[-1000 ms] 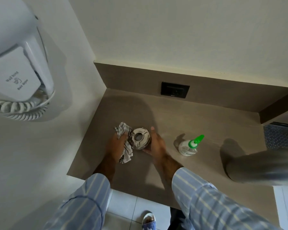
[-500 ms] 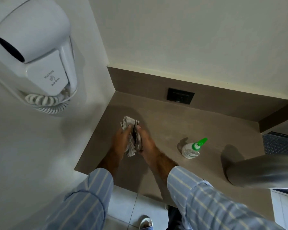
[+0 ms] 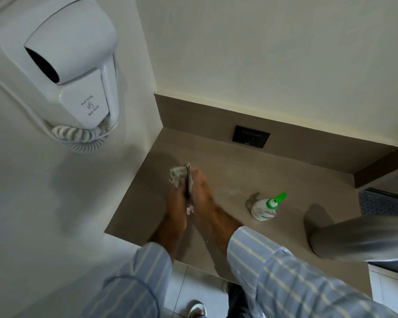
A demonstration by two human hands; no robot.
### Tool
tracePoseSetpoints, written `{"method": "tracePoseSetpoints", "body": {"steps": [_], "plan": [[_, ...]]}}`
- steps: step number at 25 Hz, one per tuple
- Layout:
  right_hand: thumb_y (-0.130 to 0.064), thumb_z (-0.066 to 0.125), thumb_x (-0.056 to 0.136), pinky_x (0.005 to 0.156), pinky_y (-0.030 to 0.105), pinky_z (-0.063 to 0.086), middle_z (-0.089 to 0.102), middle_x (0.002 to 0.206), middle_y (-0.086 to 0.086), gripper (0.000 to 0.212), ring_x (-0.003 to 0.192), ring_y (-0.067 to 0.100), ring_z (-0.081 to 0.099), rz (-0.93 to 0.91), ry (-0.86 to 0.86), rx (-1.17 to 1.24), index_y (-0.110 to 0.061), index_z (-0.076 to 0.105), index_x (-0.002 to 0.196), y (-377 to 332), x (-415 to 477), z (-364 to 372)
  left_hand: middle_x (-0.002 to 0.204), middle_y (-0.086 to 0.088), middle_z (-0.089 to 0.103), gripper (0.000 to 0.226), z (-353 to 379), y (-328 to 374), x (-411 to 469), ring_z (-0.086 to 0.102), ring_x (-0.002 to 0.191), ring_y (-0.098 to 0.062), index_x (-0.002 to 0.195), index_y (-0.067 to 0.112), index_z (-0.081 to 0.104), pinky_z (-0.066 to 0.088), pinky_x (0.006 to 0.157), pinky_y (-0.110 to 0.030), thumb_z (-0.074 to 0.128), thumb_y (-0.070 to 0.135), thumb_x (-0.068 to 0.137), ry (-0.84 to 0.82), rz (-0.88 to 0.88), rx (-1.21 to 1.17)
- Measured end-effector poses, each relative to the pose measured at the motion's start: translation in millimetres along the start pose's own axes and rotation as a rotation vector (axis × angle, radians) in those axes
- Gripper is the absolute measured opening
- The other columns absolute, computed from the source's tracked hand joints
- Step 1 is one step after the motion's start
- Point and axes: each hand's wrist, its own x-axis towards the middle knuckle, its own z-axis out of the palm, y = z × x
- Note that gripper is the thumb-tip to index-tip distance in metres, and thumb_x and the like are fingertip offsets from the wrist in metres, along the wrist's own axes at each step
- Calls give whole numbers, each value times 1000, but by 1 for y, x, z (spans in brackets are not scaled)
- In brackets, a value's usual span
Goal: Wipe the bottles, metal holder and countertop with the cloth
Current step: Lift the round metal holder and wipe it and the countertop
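Observation:
My left hand (image 3: 176, 200) grips a crumpled grey cloth (image 3: 178, 175) and presses it against a round metal holder (image 3: 189, 187), which stands on edge between both hands and shows only as a thin dark sliver. My right hand (image 3: 201, 191) clasps the holder from the right. Both hands hover over the left part of the brown countertop (image 3: 228, 175). A clear bottle with a green spout cap (image 3: 265, 207) stands on the counter to the right of my hands, apart from them.
A white wall-hung hair dryer (image 3: 67, 74) with a coiled cord juts out at upper left. A black socket (image 3: 251, 136) sits in the back splash. A blurred grey object (image 3: 359, 239) lies at the counter's right. The counter's front edge runs under my forearms.
The metal holder lay flat showing its ring face; it now stands on edge, squeezed between both hands with the cloth. The view has tilted so the hair dryer looms larger.

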Motion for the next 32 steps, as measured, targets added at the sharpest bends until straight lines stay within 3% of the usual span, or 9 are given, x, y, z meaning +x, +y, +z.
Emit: {"method": "tracePoseSetpoints", "body": {"steps": [3, 6, 9, 15, 18, 21, 24, 27, 32], "plan": [[-34, 47, 108, 97, 46, 58, 71, 124, 25, 41, 116, 40, 69, -108, 65, -95, -3, 64, 128, -8, 2, 5, 131, -13, 69, 45, 16, 26, 7, 64, 123, -28, 130, 9, 67, 49, 105, -43, 54, 41, 101, -69, 24, -183], [-49, 41, 107, 104, 53, 54, 66, 125, 26, 55, 112, 40, 67, 22, -17, 158, -4, 54, 135, -35, 14, -9, 122, -2, 76, 43, 25, 4, -35, 68, 121, -18, 123, 22, 73, 53, 101, -35, 59, 51, 95, -64, 136, -128], [-57, 44, 104, 101, 43, 59, 72, 122, 22, 61, 113, 32, 72, 147, -14, 189, -5, 67, 125, -37, 5, -11, 108, 10, 79, 22, 24, -5, -43, 70, 116, -14, 107, 30, 77, 53, 89, -16, 55, 28, 104, 8, 241, -26], [-45, 39, 109, 114, 45, 50, 67, 138, 21, 57, 130, 34, 64, 3, -23, 122, -2, 59, 141, -24, 6, -4, 121, -11, 75, 39, 33, 26, -8, 69, 116, -24, 124, 10, 71, 52, 105, -45, 57, 38, 102, 65, 76, 35], [-56, 43, 104, 105, 43, 57, 64, 141, 17, 68, 124, 32, 67, 53, -39, 104, -5, 56, 146, -62, 18, -21, 114, -7, 79, 26, 26, -2, -31, 74, 108, -16, 110, 16, 77, 58, 89, -25, 61, 34, 100, -52, 71, -48], [-48, 42, 108, 129, 45, 28, 44, 163, 8, 62, 151, 25, 41, -133, 104, -12, -16, 37, 161, -100, 32, -35, 109, -18, 74, 15, -22, -31, -25, 74, 91, -16, 103, 14, 71, 52, 69, -13, 58, 23, 103, 189, 161, 324], [-51, 44, 106, 129, 46, 26, 43, 164, 4, 65, 152, 23, 39, -207, 135, -30, -21, 34, 163, -130, 35, -42, 124, -24, 67, 31, -73, -53, 5, 62, 116, -42, 124, -2, 65, 50, 96, -45, 61, 15, 98, 424, 359, 1039], [-55, 46, 103, 127, 50, 32, 46, 161, 7, 66, 149, 27, 43, -185, 140, -19, -24, 38, 161, -138, 28, -45, 140, -27, 59, 39, -68, -81, 23, 51, 132, -46, 122, -4, 67, 35, 110, -62, 66, 23, 95, 387, 309, 1344], [-59, 52, 99, 108, 39, 49, 67, 131, 7, 69, 114, 18, 62, -53, 133, 78, -20, 47, 156, -131, 14, -54, 157, -20, 45, 47, -4, -63, 79, 36, 147, -38, 134, 3, 62, 18, 120, -57, 56, 35, 100, 177, 282, 1369]]}}
